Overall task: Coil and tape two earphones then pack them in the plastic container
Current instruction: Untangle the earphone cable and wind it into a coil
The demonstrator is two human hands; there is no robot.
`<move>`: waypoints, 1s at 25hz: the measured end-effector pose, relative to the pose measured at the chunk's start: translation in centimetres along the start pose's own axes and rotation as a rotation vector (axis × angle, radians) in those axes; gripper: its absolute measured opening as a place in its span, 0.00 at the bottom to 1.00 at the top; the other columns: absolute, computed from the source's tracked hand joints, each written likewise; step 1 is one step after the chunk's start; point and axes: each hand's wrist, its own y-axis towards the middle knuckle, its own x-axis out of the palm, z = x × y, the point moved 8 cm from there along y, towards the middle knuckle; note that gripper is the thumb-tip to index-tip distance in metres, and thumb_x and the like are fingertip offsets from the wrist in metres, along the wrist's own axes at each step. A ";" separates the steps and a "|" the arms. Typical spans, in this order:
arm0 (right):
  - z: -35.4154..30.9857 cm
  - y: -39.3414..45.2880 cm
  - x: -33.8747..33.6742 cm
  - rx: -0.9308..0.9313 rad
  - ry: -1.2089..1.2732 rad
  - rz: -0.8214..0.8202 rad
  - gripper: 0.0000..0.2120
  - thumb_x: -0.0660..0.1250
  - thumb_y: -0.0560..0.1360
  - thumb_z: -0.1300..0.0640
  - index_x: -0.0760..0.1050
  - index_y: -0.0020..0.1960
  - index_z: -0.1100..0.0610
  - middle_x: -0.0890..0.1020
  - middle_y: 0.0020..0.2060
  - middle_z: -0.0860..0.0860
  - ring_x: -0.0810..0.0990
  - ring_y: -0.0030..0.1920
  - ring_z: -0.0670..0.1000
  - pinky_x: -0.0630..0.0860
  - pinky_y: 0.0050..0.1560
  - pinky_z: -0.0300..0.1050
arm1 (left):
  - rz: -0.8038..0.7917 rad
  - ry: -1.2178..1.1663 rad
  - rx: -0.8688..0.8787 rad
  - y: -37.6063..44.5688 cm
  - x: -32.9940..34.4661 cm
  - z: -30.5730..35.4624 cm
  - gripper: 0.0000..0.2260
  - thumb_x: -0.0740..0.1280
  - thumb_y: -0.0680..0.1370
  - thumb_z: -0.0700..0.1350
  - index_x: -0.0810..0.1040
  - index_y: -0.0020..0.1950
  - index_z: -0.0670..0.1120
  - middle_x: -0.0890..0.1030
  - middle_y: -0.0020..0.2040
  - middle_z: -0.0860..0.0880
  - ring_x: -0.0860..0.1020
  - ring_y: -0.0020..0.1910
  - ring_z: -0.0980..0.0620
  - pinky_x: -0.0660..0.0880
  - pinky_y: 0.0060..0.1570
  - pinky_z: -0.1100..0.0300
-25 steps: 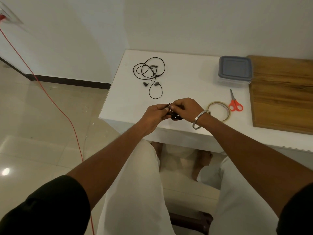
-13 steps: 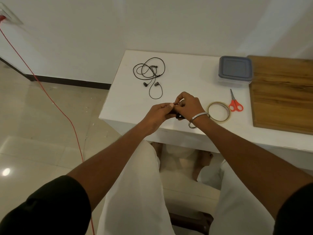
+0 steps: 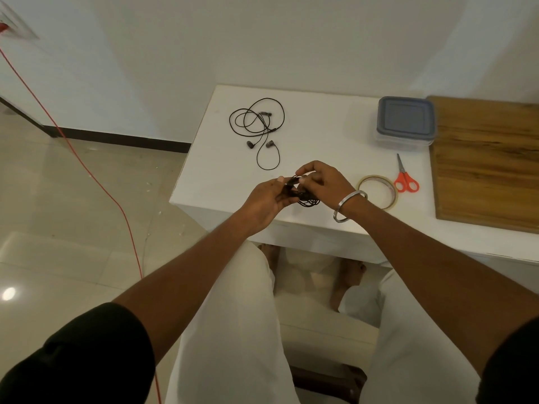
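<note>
On the white tabletop [image 3: 320,135], going from the left, the second earphone [image 3: 258,128] is lying loose and uncoiled. Nearer the front edge, the left hand [image 3: 267,199] is pinching the coiled earphone [image 3: 306,198] while the right hand [image 3: 323,182] is gripping it too; compared with a moment ago, more loops are now hanging below the hands, so I judge the coiling is almost done. The tape roll [image 3: 379,190], scissors [image 3: 406,177] and closed plastic container [image 3: 404,122] are waiting on the right. The fingers are hiding the cord end.
</note>
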 end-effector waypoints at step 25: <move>-1.2 0.0 -1.9 -0.238 -0.127 0.383 0.12 0.65 0.75 0.53 0.75 0.57 0.54 0.77 0.53 0.49 0.74 0.53 0.48 0.72 0.52 0.43 | 0.207 0.320 0.128 1.0 -0.2 3.1 0.13 0.54 0.84 0.46 0.78 0.57 0.46 0.78 0.40 0.51 0.77 0.43 0.55 0.74 0.42 0.63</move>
